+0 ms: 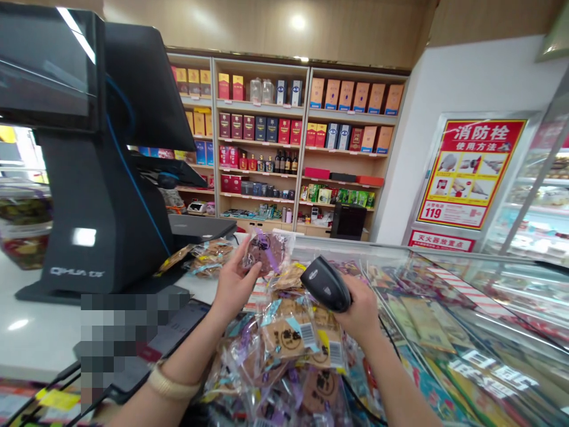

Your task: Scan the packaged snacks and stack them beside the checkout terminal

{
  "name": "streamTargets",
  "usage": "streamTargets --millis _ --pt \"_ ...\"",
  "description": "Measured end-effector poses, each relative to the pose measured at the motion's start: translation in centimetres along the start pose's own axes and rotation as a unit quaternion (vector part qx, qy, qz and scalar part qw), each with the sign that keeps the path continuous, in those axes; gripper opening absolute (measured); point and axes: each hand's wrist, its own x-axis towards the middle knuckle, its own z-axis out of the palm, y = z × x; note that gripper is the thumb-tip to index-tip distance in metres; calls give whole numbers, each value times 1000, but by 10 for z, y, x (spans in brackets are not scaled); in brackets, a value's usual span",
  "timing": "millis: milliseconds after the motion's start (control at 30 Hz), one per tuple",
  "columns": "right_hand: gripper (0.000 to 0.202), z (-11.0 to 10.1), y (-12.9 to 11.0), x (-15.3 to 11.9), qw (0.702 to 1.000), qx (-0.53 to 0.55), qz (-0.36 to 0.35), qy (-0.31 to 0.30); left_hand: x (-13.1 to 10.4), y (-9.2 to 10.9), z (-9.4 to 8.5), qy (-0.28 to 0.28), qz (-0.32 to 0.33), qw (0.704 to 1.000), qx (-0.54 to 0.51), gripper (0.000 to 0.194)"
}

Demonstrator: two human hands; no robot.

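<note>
My left hand [237, 277] pinches a clear packet holding a round brown cracker [265, 252] with a purple strip, raised over the counter. Wrapped in my right hand [361, 308] is a black handheld barcode scanner [328, 284], its head pointing left and up toward that packet. Below both hands lies a heap of similar snack packets [288, 341], some with blue, yellow or purple labels and printed barcodes. A smaller pile of packets [208, 258] sits on the counter left of my left hand.
A black checkout terminal [102, 172] stands at the left, with a jar [24, 225] behind it. Along the right runs a glass display case [444, 320] with flat packs inside. Shelves of boxes and bottles [267, 127] line the back wall. The scanner's black cable [358, 403] crosses near the heap.
</note>
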Motion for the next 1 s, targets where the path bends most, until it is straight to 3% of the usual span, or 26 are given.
streamTargets --millis 67,167,233,367,467,600,767,867,1000 --pt "21 -1 -2 0 1000 2 -7 5 -2 -2 -1 15 26 1000 -2 63" --pt "19 -2 -4 1 1000 0 -12 19 -4 0 -8 52 122 989 68 24" --pt "19 -4 -6 2 1000 1 -15 26 -6 4 -14 65 206 965 151 7" --pt "22 -5 -9 3 999 16 -26 17 -11 11 -22 61 320 904 279 12" --pt "23 -5 -11 2 998 36 -31 -31 -14 12 -22 39 349 888 298 18" --pt "21 -5 -14 2 995 55 -48 -71 -16 7 -22 29 289 916 277 11" --pt "22 -6 -18 4 994 58 -67 -65 -13 -5 -25 23 208 950 231 18" --pt "24 -8 -19 5 996 56 -53 -32 -10 -8 -26 87 145 964 206 26" --pt "23 -10 -19 4 998 50 -34 9 -5 -1 -23 179 50 983 2 31"
